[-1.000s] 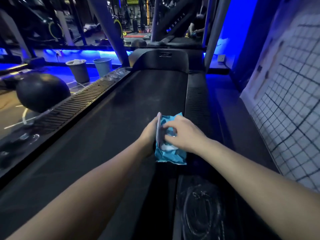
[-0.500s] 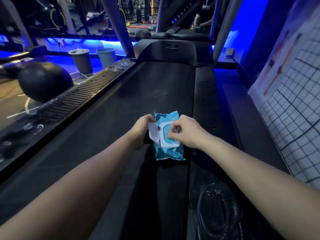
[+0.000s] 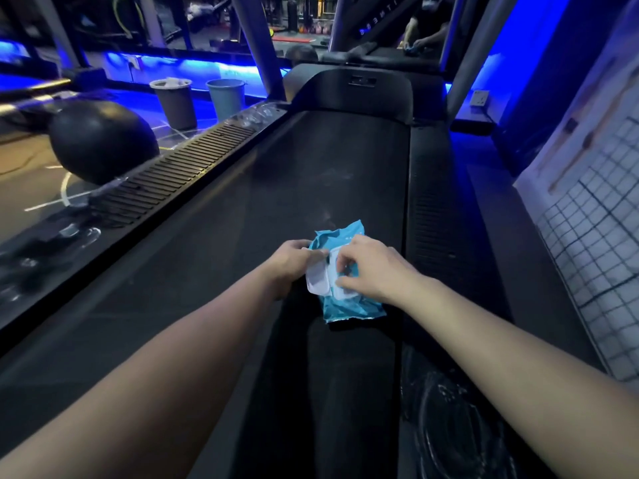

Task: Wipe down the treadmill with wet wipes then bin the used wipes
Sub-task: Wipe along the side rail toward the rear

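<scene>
A blue pack of wet wipes with a white flip lid lies on the black treadmill belt, near its right side. The lid stands open toward the left. My left hand grips the pack's left edge beside the lid. My right hand is over the pack's opening, with its fingertips curled and pinching at the opening. Whether a wipe is between the fingers is hidden.
Two bins stand on the floor past the treadmill's ribbed left side rail. A large black ball sits left of the rail. A tiled wall runs along the right. Another person's arm shows far back.
The pack's lid has been flipped open to the left. My right hand moved from the pack's top to its opening and now pinches there. The camera view has tilted.
</scene>
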